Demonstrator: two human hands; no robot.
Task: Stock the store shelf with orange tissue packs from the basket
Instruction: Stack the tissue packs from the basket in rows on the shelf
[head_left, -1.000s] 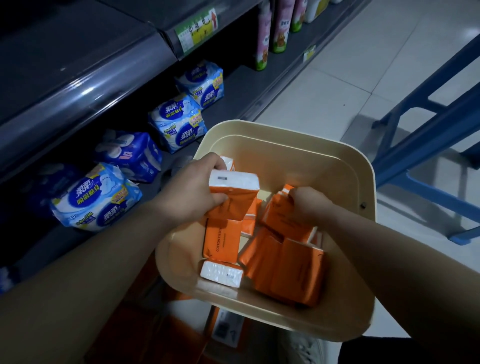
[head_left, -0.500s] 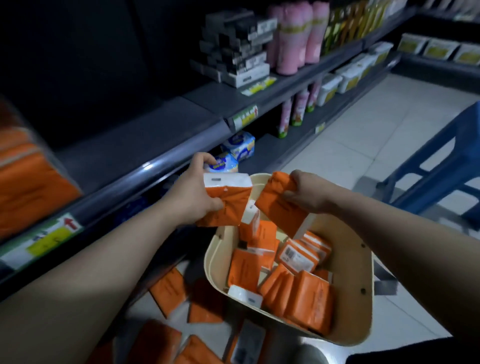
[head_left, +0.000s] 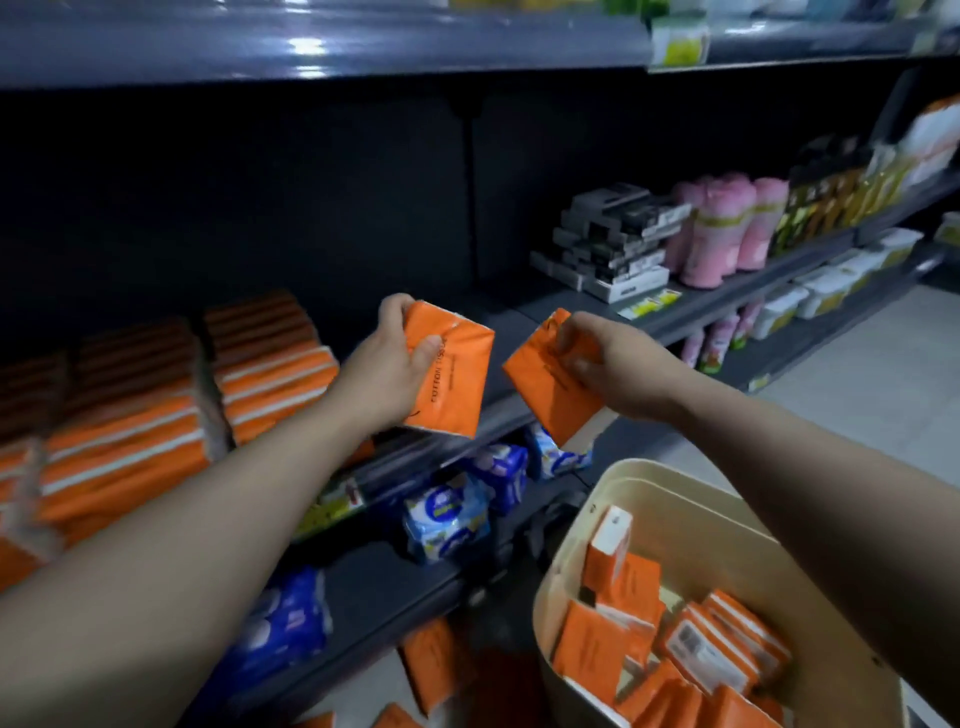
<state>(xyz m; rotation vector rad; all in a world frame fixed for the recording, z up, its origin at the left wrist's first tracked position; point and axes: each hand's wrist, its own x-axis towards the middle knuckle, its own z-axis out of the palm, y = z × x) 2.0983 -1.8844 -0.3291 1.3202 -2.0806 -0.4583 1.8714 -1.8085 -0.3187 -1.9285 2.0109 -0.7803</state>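
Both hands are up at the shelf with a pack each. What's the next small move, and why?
Probably carry the left hand leftward and set its orange tissue pack beside the stacked orange packs on the middle shelf. That pack is already nearest the stack, the shelf right of it looks bare, and the right hand still holds a second pack to follow.

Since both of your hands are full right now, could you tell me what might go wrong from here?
The right hand pinches its tissue pack only near the top corner, tilted; that loose grip could let it drop. The stacked orange packs already lean on the shelf, so pushing the left hand's pack in could topple them. Packs on the floor might be stepped on.
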